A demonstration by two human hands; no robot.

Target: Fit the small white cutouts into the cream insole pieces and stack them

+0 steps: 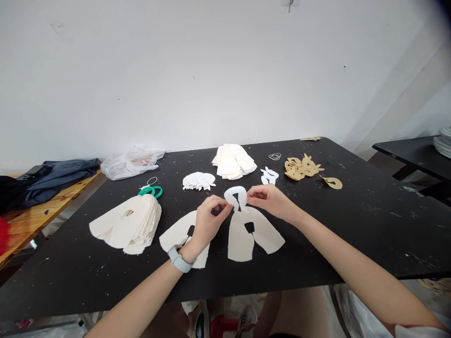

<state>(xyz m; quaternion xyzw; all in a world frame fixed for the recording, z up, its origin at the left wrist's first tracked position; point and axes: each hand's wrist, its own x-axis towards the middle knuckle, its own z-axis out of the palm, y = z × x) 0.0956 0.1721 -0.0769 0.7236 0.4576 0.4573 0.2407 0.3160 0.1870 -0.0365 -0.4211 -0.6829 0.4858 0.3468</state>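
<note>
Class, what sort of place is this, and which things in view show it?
Probably a craft room or small workshop, judging by the black worktable, the thick stack of cream cut-outs and the heap of tan cut-outs.

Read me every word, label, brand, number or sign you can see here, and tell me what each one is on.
No text can be read.
Red marks on the plastic bag: too small and blurred to read.
Faint marks on the back stack of white sheets: too faint to tell if they are writing.
White cutout held between the left hand and right hand: no writing visible.
</note>
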